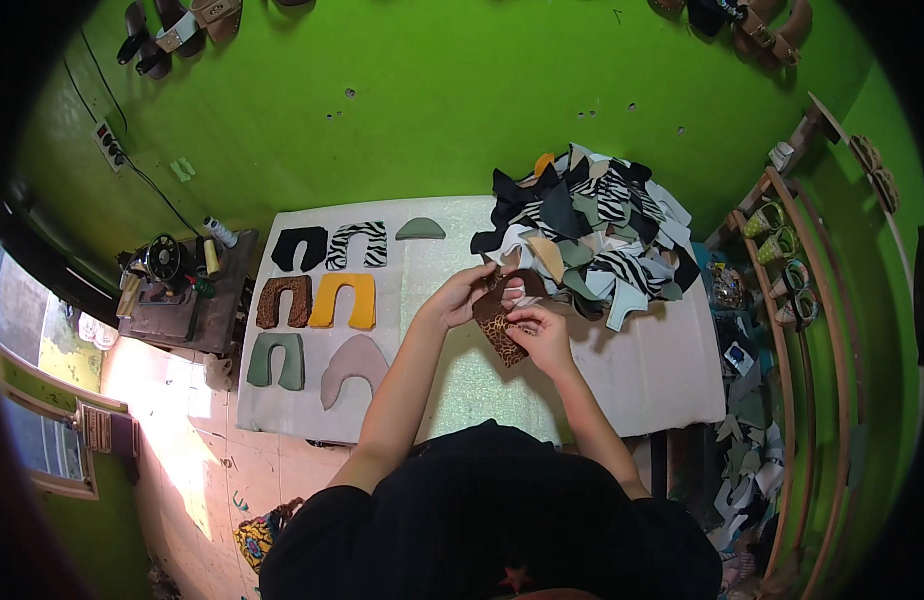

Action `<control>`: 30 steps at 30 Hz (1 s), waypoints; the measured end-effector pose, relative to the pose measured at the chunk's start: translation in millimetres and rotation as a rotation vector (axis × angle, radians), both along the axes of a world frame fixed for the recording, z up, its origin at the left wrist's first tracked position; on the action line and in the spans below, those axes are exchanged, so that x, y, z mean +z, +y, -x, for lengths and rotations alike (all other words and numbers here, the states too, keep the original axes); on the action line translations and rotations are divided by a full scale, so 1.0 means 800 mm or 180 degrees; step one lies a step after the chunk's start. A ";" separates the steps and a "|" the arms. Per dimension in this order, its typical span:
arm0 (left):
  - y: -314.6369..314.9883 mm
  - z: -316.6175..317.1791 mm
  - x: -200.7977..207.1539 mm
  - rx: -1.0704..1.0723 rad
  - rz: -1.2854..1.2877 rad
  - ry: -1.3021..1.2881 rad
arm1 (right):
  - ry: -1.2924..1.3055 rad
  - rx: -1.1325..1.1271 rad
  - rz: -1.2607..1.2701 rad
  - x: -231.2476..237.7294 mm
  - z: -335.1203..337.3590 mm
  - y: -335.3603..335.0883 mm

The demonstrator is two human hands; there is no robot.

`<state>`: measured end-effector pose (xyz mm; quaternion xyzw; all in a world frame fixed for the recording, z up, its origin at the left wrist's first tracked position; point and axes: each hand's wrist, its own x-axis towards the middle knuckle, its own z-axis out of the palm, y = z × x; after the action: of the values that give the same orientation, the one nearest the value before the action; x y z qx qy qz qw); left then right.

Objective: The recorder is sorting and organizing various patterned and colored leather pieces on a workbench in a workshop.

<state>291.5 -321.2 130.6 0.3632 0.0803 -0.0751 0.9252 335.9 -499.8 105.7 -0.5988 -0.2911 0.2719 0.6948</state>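
Above the middle of the table I hold a leopard-print material piece with a plain dark brown part at its top. My left hand is closed on its upper left edge. Against its right side, the fingers of my right hand are pinched together. A small whitish bit shows between the hands; what it is I cannot tell. Just beyond lies a heap of cut scraps in black, white, zebra, green and beige.
On the table's left lie U-shaped piles: black, zebra, leopard, yellow, green and pale pink. A green half-round piece lies behind. A sewing machine stands left, a sandal rack right.
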 end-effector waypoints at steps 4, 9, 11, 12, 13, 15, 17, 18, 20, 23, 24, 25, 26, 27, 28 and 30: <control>-0.006 0.016 0.012 0.0187 -0.0848 0.0124 | -0.0178 -0.0022 0.0039 0.007 0.009 -0.003; -0.013 0.027 -0.001 0.0378 -0.1327 0.0016 | -0.0193 -0.0126 0.0158 0.003 0.015 -0.006; -0.015 0.027 -0.006 0.0304 -0.1369 0.0214 | -0.0245 -0.0362 -0.0062 -0.003 0.015 -0.006; -0.017 0.029 -0.003 0.0235 -0.1408 0.0421 | -0.0243 -0.0362 -0.0062 0.000 0.016 -0.006; -0.023 0.031 -0.001 0.0309 -0.1614 0.0448 | -0.0504 -0.0459 0.0061 0.005 0.018 -0.007; -0.027 0.038 0.016 0.0070 -0.1880 0.0498 | -0.0996 -0.0606 0.0366 0.008 0.019 -0.008; -0.033 0.042 0.021 -0.0192 -0.2155 0.0433 | -0.1179 -0.0764 0.0487 0.011 0.022 -0.008; -0.033 0.044 0.023 -0.0179 -0.2155 0.0436 | -0.1361 -0.0913 0.0609 0.016 0.026 -0.008; -0.033 0.047 0.029 -0.0311 -0.2722 0.0278 | -0.1419 -0.0967 0.0710 0.022 0.026 -0.006; -0.035 0.050 0.047 -0.0603 -0.2654 0.0276 | -0.1644 -0.0807 0.0558 0.030 0.013 -0.010; -0.034 0.053 0.053 -0.0796 -0.2578 0.0340 | -0.1459 -0.0541 0.0542 0.035 0.010 -0.011; -0.031 0.054 0.050 -0.0791 -0.2578 0.0345 | -0.1273 -0.0276 0.0527 0.041 0.007 -0.011; -0.026 0.054 0.044 -0.0914 -0.2618 0.0150 | -0.1085 -0.0014 0.0511 0.043 0.006 -0.010; -0.025 0.053 0.046 -0.1044 -0.2654 -0.0051 | -0.1152 -0.0086 0.0473 0.041 0.003 -0.009; -0.024 0.053 0.048 -0.1046 -0.2655 -0.0050 | -0.1150 -0.0088 0.0472 0.039 0.000 -0.009; -0.024 0.055 0.055 -0.1135 -0.2795 -0.0041 | -0.1234 0.0022 0.0666 0.041 -0.007 -0.010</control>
<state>247.3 -340.1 174.7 0.7286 0.0350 -0.1895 0.6572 341.2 -508.2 138.5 -0.7076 -0.3915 0.1829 0.5590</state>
